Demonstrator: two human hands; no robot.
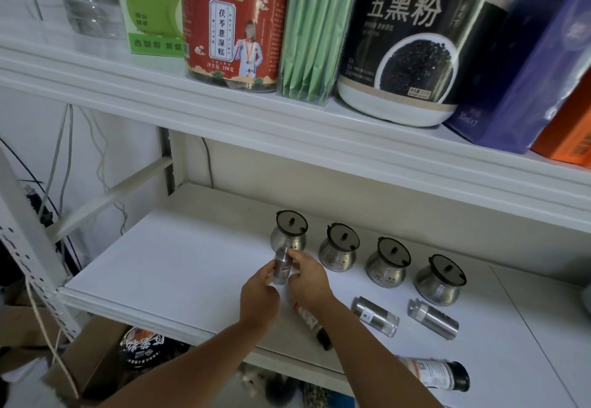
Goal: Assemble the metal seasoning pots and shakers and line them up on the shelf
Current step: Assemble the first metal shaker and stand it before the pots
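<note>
Both hands hold one small metal shaker (281,267) upright above the white shelf (166,267). My left hand (258,295) grips its lower body and my right hand (308,276) pinches its top. Behind it stand several metal seasoning pots with dark lids in a row: one (288,232) right behind the shaker, then others (339,248) (387,263) (439,281) to the right. Two metal shakers (375,315) (433,318) lie on their sides in front of the pots. A labelled bottle (311,319) lies partly hidden under my right forearm.
A labelled bottle with a black cap (435,374) lies near the shelf's front edge. The upper shelf (224,110) carries a red jar (233,23), green packets (315,30), a black-and-white tub (415,43) and boxes. Cables hang at the left; a cardboard box (92,363) sits below.
</note>
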